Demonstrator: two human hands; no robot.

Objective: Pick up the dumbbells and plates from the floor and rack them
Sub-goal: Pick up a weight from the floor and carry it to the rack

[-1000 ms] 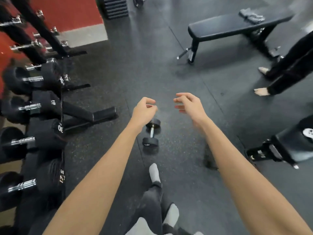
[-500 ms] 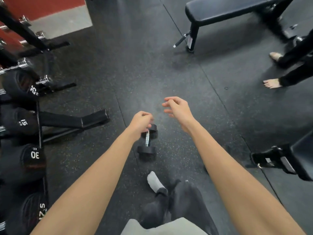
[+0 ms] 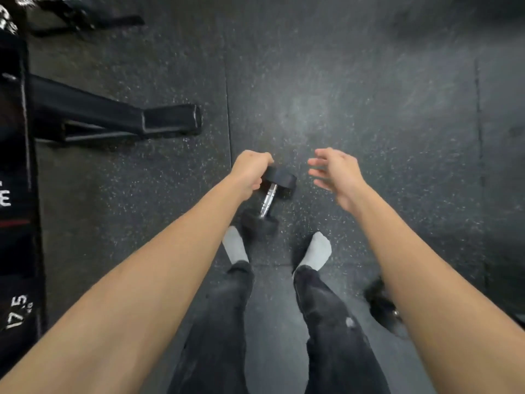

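A small black dumbbell (image 3: 268, 198) with a chrome handle lies on the dark rubber floor just in front of my feet. My left hand (image 3: 250, 172) is closed in a fist at its far head, fingers curled over that head's left edge, so part of the head is hidden. My right hand (image 3: 335, 174) hovers to the right of the same head, a short gap away, fingers spread and holding nothing. The near head looks blurred and sits close to my left sock.
The dumbbell rack (image 3: 17, 194) stands along the left edge, with a black weight marked 17.5 (image 3: 17, 311) on it. Its black steel foot (image 3: 170, 120) juts out across the floor. A dark object (image 3: 383, 308) lies beside my right forearm.
The view has tilted down and moved closer; the bench and the other person are out of frame. My left hand has closed on the dumbbell's far head. My right hand has come nearer.
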